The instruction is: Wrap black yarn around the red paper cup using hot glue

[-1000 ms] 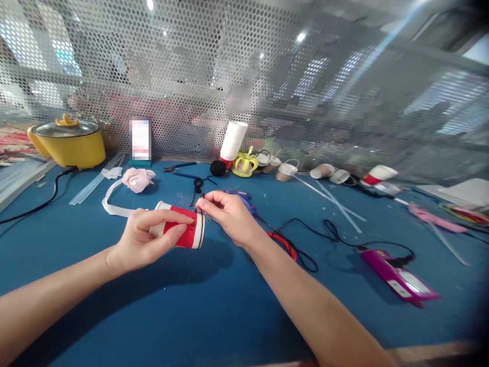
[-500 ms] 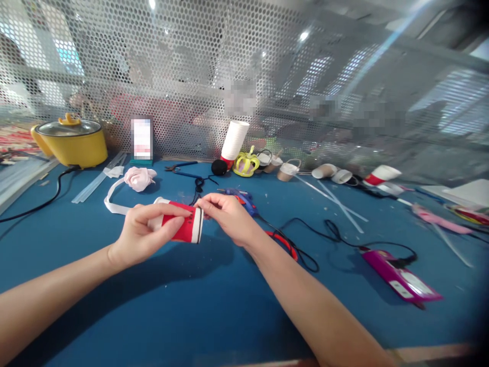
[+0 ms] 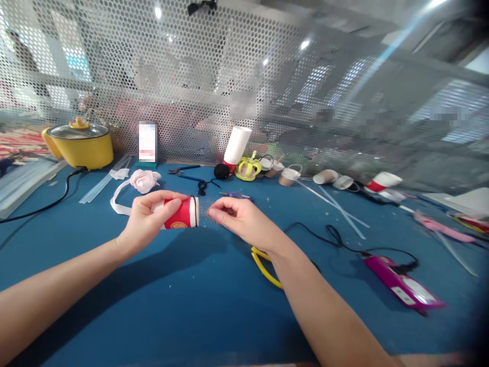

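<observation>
Two bare hands meet over the middle of the blue felt-covered table [image 3: 191, 306]. The left hand [image 3: 147, 224] holds a small red paper cup with a white rim [image 3: 180, 214] on its side, rim pointing right; its thumb lies along the top of the cup and its fingers curl under and around the base end, so the cup is lifted clear of the table. The right hand [image 3: 237, 219] sits just beside the cup's rim without touching it, thumb and forefinger pinched narrowly together (whether anything thin is caught between them is too small to tell), the other fingers loosely folded.

Both forearms run in from the near edge, left from the lower left, right from the lower right, wrists nearly level.

A yellow loop of cord [image 3: 263, 265] lies under the right wrist, and a black cable [image 3: 328, 234] runs to a magenta flat device [image 3: 401, 285] well to the right. A pink fabric rose on a white ribbon [image 3: 143, 181] lies just behind the left hand. The felt toward the near edge, in front of the hands, is bare; the far edge against the perforated metal screen [image 3: 191, 76] is crowded with a stack of white paper cups [image 3: 237, 145] and a yellow electric pot [image 3: 82, 148].
</observation>
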Motion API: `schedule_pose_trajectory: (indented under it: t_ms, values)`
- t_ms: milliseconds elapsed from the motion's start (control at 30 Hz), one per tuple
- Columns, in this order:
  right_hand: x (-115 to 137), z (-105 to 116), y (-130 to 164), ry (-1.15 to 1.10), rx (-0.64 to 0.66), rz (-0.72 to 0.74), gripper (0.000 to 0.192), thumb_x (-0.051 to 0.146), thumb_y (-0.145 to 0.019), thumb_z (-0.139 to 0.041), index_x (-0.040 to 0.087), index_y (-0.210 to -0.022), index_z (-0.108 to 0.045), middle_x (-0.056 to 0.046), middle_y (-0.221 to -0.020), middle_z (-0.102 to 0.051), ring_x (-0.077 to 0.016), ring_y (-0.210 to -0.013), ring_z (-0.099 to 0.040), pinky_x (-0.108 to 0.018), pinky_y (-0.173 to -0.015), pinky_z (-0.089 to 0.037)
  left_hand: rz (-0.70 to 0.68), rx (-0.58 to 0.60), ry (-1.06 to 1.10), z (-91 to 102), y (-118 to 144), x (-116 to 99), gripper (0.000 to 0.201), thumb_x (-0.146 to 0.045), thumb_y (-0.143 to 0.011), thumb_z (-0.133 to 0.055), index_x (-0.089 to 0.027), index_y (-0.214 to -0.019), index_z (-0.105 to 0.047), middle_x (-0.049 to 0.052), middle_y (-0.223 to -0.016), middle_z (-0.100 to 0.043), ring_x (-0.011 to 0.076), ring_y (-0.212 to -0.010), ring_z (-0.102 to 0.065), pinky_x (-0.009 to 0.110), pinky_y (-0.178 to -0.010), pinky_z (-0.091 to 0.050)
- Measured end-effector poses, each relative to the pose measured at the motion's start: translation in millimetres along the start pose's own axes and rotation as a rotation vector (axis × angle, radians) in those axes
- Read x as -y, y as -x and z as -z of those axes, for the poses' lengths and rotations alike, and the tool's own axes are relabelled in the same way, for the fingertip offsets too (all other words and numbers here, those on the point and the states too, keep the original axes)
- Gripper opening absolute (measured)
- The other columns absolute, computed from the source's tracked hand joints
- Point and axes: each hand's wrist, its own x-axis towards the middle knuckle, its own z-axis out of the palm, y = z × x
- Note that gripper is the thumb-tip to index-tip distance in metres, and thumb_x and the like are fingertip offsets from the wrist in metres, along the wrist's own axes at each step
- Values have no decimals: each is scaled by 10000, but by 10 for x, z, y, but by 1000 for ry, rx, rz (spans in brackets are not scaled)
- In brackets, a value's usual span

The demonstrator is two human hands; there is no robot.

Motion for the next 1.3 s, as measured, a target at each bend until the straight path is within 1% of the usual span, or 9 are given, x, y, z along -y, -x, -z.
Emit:
schedule_pose_trajectory:
  t_ms: [133,267,467,600,767,867,967,1133,1300]
  values:
    - [28,-70,-25,-290,-65,-97,161,327,-784,-530,172,-743,-552,9,-659,-567,-93,-550,-490,-235,-512,-366,-31,55,-72,-27,39,-33,149,-292,-724,-652,-171,-794,-704,34,-806,-708,142,-688,-619,223,-598,-492]
    - [-12,-58,-45,-250,-174,-90,112,279,-753,-573,169,-774,-568,11,-659,-594,-105,-604,-508,-247,-577,-373,-54,134,-156,-50,64,-46,198,-295,-742,-632,-147,-860,-690,72,-873,-704,161,-748,-627,226,-617,-499]
    - [-50,-102,-12,-389,-32,-190,289,433,-750,-559,164,-644,-544,16,-579,-560,-95,-552,-473,-243,-536,-329,-99,244,-227,-59,76,-27,250,-300,-763,-598,-143,-949,-658,82,-903,-695,175,-781,-634,261,-695,-512]
    - [-139,-223,-26,-596,-90,-261,255,391,-685,-599,171,-595,-510,38,-522,-505,-85,-499,-444,-238,-505,-298,-182,373,-316,-44,68,0,329,-253,-782,-572,-171,-1100,-595,77,-1019,-668,186,-909,-609,288,-826,-472]
    - [-176,-265,4,-543,-138,-213,235,377,-715,-574,173,-614,-519,34,-530,-509,-89,-504,-437,-242,-515,-305,-44,356,-225,-41,37,52,461,-281,-788,-565,-181,-1233,-493,57,-977,-664,148,-776,-614,252,-708,-497]
    - [-175,-238,35,-318,-262,-111,269,425,-791,-510,181,-683,-549,0,-641,-560,-127,-624,-507,-269,-594,-367,15,294,-162,-52,28,57,396,-294,-763,-597,-158,-1135,-571,55,-934,-677,134,-715,-610,226,-653,-492]
    - [-168,-227,69,-131,-370,62,351,480,-864,-392,197,-830,-596,-55,-927,-611,-176,-931,-540,-318,-827,-382,41,263,-113,-59,33,47,351,-296,-757,-608,-155,-1079,-606,63,-940,-687,138,-716,-619,227,-643,-494]
    - [-149,-305,125,-173,-192,113,536,590,-862,-264,213,-1121,-544,-80,-1231,-528,-191,-1188,-426,-379,-1019,-272,36,363,-104,-66,62,48,289,-292,-803,-557,-156,-1046,-636,86,-998,-682,181,-831,-626,293,-737,-500]
    - [-169,-318,91,-388,-91,79,592,600,-868,-203,232,-1004,-646,-33,-1339,-454,-178,-1243,-378,-352,-1036,-263,81,343,-109,-77,66,53,270,-307,-800,-554,-154,-997,-657,69,-911,-698,157,-745,-625,261,-667,-497]
